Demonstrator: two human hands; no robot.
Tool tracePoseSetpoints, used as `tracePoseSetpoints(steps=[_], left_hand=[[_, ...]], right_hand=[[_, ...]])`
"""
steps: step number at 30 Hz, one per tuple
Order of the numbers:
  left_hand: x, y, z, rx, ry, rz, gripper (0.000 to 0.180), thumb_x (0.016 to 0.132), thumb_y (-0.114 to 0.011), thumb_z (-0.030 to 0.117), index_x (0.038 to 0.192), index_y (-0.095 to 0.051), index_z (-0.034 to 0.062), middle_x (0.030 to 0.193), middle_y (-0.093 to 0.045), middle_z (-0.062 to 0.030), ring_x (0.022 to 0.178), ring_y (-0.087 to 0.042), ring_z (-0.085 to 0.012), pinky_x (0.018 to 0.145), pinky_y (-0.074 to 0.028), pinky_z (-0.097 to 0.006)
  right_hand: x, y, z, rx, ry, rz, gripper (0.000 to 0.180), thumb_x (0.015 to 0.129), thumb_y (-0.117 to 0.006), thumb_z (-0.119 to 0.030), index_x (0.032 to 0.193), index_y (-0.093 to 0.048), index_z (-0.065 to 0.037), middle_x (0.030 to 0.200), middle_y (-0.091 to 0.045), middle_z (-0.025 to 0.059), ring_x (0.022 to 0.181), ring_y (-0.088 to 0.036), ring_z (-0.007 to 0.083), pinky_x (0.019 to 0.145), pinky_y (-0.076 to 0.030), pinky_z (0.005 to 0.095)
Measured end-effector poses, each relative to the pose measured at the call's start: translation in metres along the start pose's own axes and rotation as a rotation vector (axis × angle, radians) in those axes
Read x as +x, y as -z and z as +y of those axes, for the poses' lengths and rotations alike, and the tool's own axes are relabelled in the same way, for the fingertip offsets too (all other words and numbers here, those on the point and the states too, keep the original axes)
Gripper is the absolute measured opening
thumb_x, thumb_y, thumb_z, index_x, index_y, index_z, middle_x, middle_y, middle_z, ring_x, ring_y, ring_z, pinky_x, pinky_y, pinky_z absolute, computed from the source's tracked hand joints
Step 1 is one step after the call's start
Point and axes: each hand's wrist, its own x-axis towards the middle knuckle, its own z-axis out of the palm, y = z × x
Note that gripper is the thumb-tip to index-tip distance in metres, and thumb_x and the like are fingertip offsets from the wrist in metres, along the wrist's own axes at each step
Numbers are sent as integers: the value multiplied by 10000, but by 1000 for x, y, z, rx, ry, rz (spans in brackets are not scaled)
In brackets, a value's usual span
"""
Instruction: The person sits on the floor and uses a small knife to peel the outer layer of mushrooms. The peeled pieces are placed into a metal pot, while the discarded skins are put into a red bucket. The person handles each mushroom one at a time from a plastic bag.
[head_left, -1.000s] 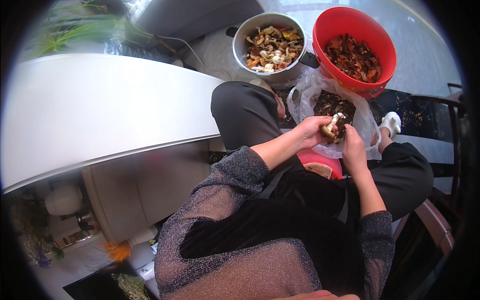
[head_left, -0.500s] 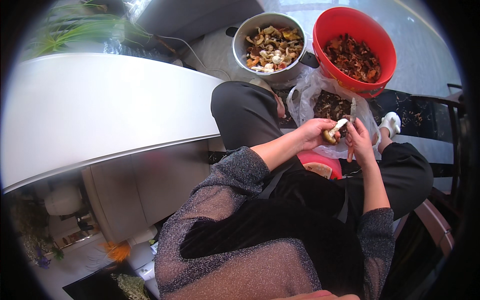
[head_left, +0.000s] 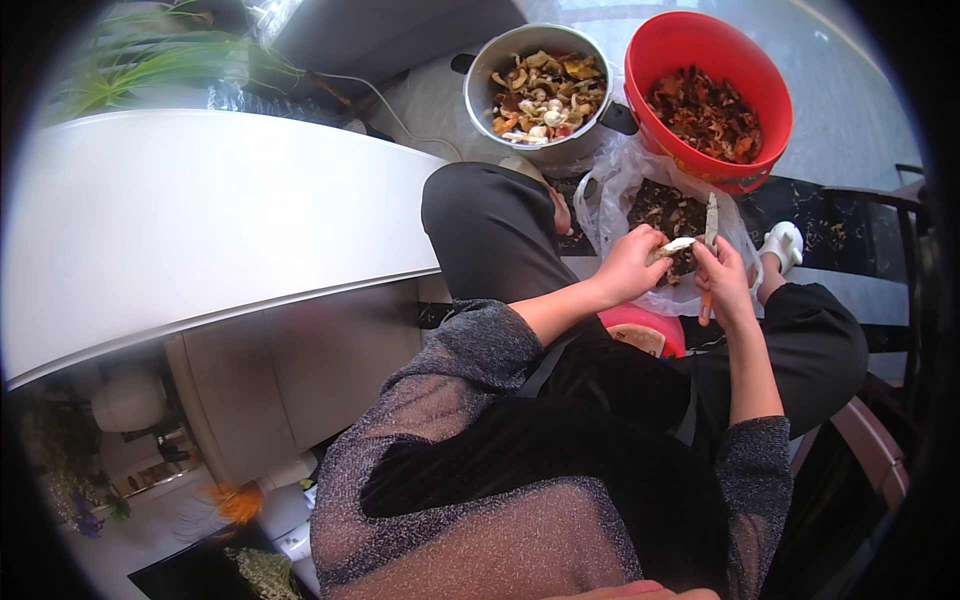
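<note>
Between the fingers of my left hand point(head_left: 630, 265) is a mushroom point(head_left: 678, 245), its pale stem pointing right and its cap mostly hidden by the fingers. My right hand point(head_left: 725, 277) is closed around the orange-brown handle of a knife point(head_left: 711, 220); the blade, smeared with dirt, points up and away from me. The right fingertips come close to the stem's end; whether they touch it I cannot tell. Under both hands lies an opened clear plastic bag point(head_left: 607, 195) with dark trimmings point(head_left: 660, 208) in it.
Beyond my knees stand a metal pot point(head_left: 478, 105) of cut mushrooms point(head_left: 545, 95) and a red bucket point(head_left: 775, 100) holding brown-orange pieces point(head_left: 705, 115). A white tabletop point(head_left: 220, 220) spans my left side. Below my hands is a pink-red container point(head_left: 672, 327). A dark chair point(head_left: 915, 260) stands at right.
My left hand has turned over the mushroom, so the brown cap that showed before is now mostly covered. The knife has shifted slightly and stands a little higher.
</note>
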Motion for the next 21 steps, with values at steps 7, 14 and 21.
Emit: tracePoseSetpoints(steps=[7, 14, 21], left_hand=[[6, -2, -7, -614, 500, -304, 226, 955, -578, 135, 1073, -623, -52, 956, -686, -140, 891, -686, -213, 754, -559, -348], [9, -4, -13, -1058, 723, -312, 215, 978, -518, 106, 1119, -584, -42, 944, -680, -140, 837, -688, -230, 774, -586, -343], [7, -12, -18, -626, 483, -214, 194, 952, -536, 131, 1007, -595, -45, 878, -676, -108, 749, -673, -182, 655, -569, -309]], right_hand=[[6, 0, 2, -467, 220, 143, 156, 993, -511, -118, 1092, -552, -5, 781, -601, 96, 615, -559, 203, 543, -451, 317], [-30, -13, 3, -1100, 630, 110, 255, 925, -476, -14, 1163, -561, 18, 1060, -635, 244, 962, -619, 439, 790, -511, 477], [-33, -23, 5, -1236, 528, 15, 269, 867, -470, 25, 1123, -553, 13, 1015, -632, 238, 913, -626, 439, 762, -510, 496]])
